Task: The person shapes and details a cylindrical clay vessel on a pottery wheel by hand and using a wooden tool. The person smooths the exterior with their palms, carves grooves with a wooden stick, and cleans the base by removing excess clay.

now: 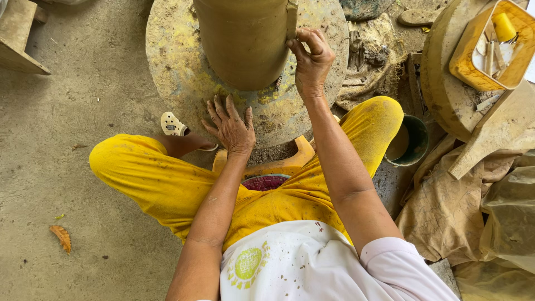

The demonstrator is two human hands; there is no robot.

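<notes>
A tall grey-brown clay pot (245,39) stands on a round, clay-smeared wheel (173,61) in front of me. My right hand (311,58) is up against the pot's right side, fingers pinched on a clay strip (291,19) stuck to its wall. My left hand (229,125) lies flat with fingers spread on the near edge of the wheel. I sit low in yellow trousers, knees apart around the wheel.
A yellow box (473,67) of small tools rests on a second round slab (446,95) at the right. A green bucket (418,142) stands by my right knee. Clay-stained sheets (473,217) are heaped lower right. A wooden stool (16,39) is top left, a dry leaf (61,237) on the floor.
</notes>
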